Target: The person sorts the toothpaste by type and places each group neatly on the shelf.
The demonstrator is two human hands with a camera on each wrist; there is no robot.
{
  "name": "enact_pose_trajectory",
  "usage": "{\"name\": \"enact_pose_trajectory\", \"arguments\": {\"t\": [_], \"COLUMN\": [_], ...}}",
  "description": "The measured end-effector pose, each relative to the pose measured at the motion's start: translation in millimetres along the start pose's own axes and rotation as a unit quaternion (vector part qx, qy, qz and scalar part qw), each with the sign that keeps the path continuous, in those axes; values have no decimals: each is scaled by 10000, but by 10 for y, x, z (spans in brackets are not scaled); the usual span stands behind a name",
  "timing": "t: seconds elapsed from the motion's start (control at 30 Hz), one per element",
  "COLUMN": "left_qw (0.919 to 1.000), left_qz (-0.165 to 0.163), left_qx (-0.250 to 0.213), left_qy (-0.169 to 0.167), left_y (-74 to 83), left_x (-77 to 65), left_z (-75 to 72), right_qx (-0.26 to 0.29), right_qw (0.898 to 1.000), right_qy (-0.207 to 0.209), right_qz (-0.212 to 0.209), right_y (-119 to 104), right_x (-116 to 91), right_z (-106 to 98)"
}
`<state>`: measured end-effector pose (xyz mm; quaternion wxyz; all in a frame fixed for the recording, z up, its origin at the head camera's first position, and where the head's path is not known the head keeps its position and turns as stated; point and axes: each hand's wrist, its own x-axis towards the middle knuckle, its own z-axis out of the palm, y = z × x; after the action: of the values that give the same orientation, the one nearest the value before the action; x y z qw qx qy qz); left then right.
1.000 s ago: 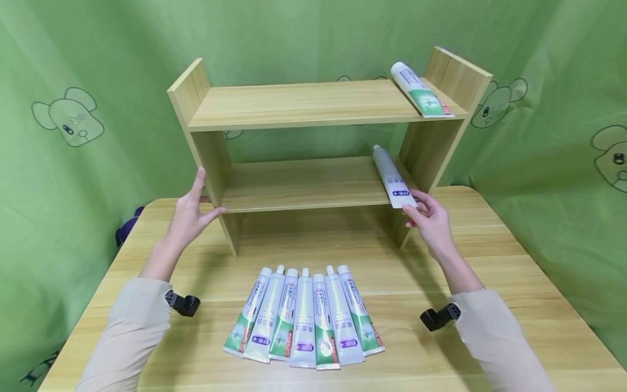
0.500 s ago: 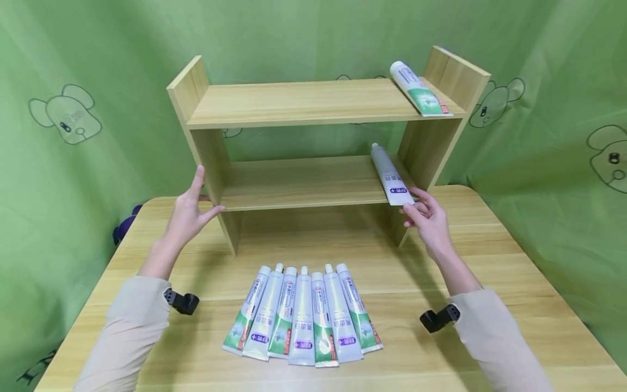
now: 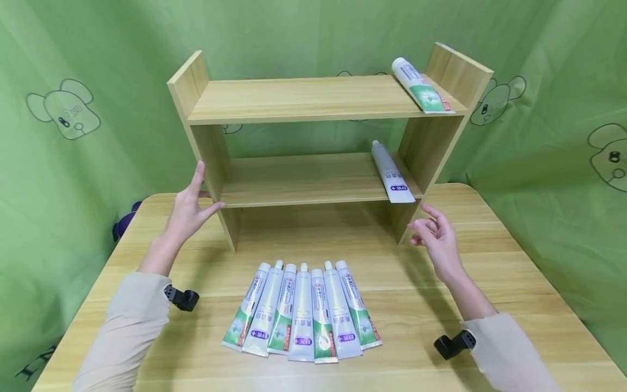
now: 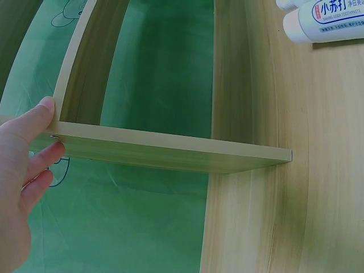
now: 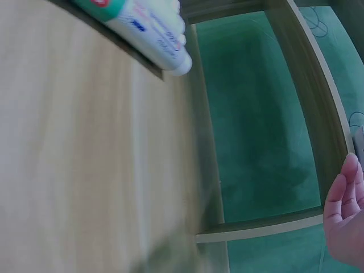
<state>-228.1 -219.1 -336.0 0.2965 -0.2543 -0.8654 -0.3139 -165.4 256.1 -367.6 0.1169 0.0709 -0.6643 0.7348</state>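
On the shelf, 2 tubes look placed, 7 tubes seem left on the table, the left hand grips the shelf's side, and the right hand is empty, loosely bent.

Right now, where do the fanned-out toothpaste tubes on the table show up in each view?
Head: the toothpaste tubes lie at bottom centre.
Left wrist: tubes cut off in the top right corner.
Right wrist: tubes cut off at the top, left of centre.
Shared landmark: the wooden shelf.
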Motion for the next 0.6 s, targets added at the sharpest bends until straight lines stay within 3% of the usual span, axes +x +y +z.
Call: {"name": "enact_pose_trajectory", "arguments": {"t": [0.17, 0.27, 0.47, 0.6], "left_qw": [10000, 10000, 10000, 10000], "left_qz": [31, 37, 29, -22], "left_qx": [14, 34, 45, 49], "left_qy": [20, 25, 14, -17], "left_y": [3, 3, 4, 11], "left_x": [4, 5, 1, -6], "left_z": [-3, -3, -3, -4], "right_qx": [-237, -688, -1833, -1979], "right_qw": [9990, 9948, 9660, 9499], "right_qy": [-275, -586, -1550, -2008], "right_qz": [259, 473, 958, 1346], "right_y": [69, 131, 285, 380], "right_x": [-127, -200, -308, -357], "right_z": [-43, -55, -31, 28]}}
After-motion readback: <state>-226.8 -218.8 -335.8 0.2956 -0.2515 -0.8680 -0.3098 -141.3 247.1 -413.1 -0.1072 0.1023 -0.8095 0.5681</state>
